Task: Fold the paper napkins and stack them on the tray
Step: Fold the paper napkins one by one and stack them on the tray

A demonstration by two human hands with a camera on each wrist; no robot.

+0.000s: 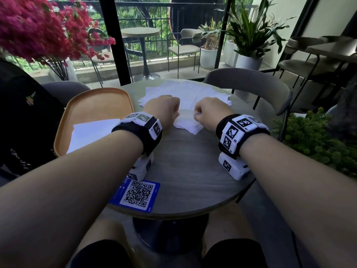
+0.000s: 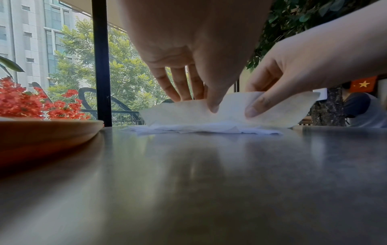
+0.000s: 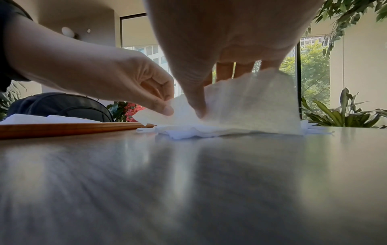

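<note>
One white paper napkin (image 1: 188, 123) lies in the middle of the round table, its near edge lifted. My left hand (image 1: 166, 110) pinches that edge on the left, thumb in front and fingers behind (image 2: 210, 103). My right hand (image 1: 207, 113) pinches the same edge on the right (image 3: 200, 107). The raised flap (image 2: 230, 111) stands up above the part still flat on the table. A loose pile of unfolded napkins (image 1: 186, 92) lies just beyond my hands. An orange tray (image 1: 96, 104) sits at the left, with folded napkins (image 1: 90, 132) stacked on its near part.
A blue QR-code card (image 1: 138, 194) lies at the table's (image 1: 193, 171) near edge. A black bag (image 1: 25, 120) stands left of the tray. A grey chair (image 1: 251, 84) is behind the table on the right, and pink flowers (image 1: 38, 28) rise at the far left.
</note>
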